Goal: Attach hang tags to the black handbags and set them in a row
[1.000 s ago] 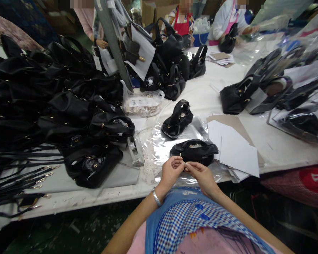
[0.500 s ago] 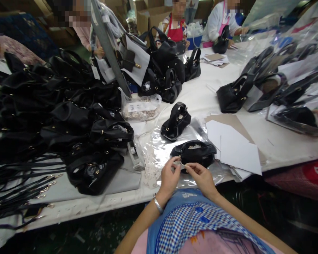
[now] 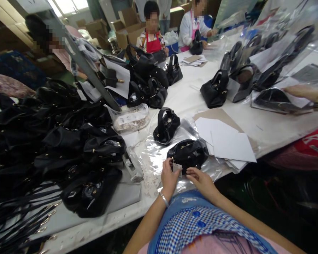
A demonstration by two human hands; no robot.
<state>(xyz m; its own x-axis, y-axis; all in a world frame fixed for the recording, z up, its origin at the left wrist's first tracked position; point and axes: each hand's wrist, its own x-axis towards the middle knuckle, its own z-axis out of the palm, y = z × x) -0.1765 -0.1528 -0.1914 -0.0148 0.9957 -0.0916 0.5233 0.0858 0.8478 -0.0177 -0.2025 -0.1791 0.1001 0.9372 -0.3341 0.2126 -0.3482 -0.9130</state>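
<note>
A black handbag (image 3: 188,153) lies on clear plastic sheets (image 3: 151,151) right in front of me. At its left end my left hand (image 3: 169,176) pinches a small white tag (image 3: 177,168) that hangs by the bag's metal fitting. My right hand (image 3: 200,180) is beside the tag at the bag's near side, fingers apart and slightly curled, with nothing visible in them. Just behind, a second small black bag (image 3: 166,126) stands upright with its handle raised.
Black bags (image 3: 58,141) are heaped on the left, above straps with metal clips (image 3: 46,217). White and brown card sheets (image 3: 225,137) lie to the right. A bag of packets (image 3: 131,119) sits near a slanted metal post (image 3: 87,60). Another person's hand (image 3: 299,92) touches a wrapped bag.
My right hand has come off the tag, which now faces up flat in my left hand. The view has shifted, showing more of the room behind.
</note>
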